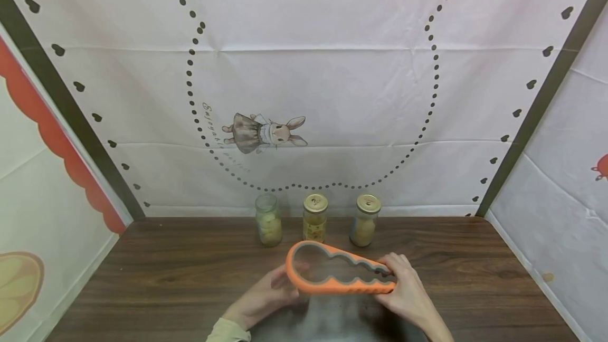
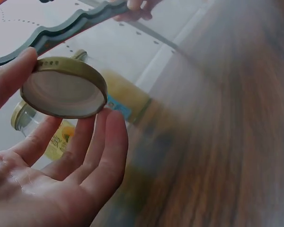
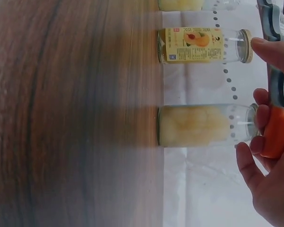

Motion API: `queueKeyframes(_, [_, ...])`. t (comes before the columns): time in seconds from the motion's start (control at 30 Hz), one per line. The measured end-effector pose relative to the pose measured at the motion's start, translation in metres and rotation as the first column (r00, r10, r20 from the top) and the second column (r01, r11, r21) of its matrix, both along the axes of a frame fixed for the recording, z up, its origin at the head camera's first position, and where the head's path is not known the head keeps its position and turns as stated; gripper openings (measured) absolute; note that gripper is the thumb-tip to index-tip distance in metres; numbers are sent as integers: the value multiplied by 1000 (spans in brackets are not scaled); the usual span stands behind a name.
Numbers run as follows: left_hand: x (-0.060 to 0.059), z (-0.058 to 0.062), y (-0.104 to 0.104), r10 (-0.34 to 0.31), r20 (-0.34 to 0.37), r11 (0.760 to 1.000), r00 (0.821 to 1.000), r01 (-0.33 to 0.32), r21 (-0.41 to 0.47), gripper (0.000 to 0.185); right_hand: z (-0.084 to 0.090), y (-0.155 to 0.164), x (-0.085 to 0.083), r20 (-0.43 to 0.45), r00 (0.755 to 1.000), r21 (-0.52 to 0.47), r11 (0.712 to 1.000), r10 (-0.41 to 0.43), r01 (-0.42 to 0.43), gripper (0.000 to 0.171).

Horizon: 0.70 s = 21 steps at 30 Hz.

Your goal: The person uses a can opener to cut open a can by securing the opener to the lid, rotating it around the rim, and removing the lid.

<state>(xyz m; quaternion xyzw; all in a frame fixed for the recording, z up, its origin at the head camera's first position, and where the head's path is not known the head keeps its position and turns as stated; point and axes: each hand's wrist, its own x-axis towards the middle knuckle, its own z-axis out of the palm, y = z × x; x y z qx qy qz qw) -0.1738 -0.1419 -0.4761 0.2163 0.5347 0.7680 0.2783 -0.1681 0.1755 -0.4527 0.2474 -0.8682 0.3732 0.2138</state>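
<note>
My right hand [image 1: 406,292] grips the handle end of an orange jar opener [image 1: 342,288] with a grey wavy inner edge, held above the table. My left hand [image 1: 271,297] is at its wide looped end. In the left wrist view, thumb and fingers pinch a gold jar lid [image 2: 64,92], its pale underside showing, close under the opener. In the head view the opener hides the lid. Behind stand three glass jars of pale yellow fruit: a lidless jar [image 1: 268,223] at left, a labelled jar [image 1: 314,223] in the middle and another jar [image 1: 364,226] at right, both with gold lids.
The dark wood table [image 1: 190,263] meets a white printed cloth [image 1: 356,110] at the back, just behind the jars. More cloth [image 1: 560,173] hangs along the sides. A greyish surface [image 1: 332,321] lies at the table's front, under the hands.
</note>
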Motion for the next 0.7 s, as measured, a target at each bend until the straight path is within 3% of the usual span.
queueKeyframes(0.1, [0,-12,-10,67,28,993,997,-64,-97,69,-1,3,0,2,1000,1,1000,-15,15,49])
queueKeyframes(0.2, [3,-11,-14,121,60,983,991,-111,-144,78,-1,5,-1,14,1000,4,1000,-26,26,49])
queueKeyframes(0.3, [4,-9,-18,149,66,976,987,-136,-172,71,-2,7,-2,36,999,14,999,-38,37,46])
queueKeyframes(0.47, [2,-11,-23,157,-19,973,987,-158,-169,57,-2,9,-3,78,994,38,997,-74,71,44])
queueKeyframes(0.7, [-3,-6,-33,245,-83,929,966,-259,-264,57,-3,13,-2,117,989,33,996,-91,88,44])
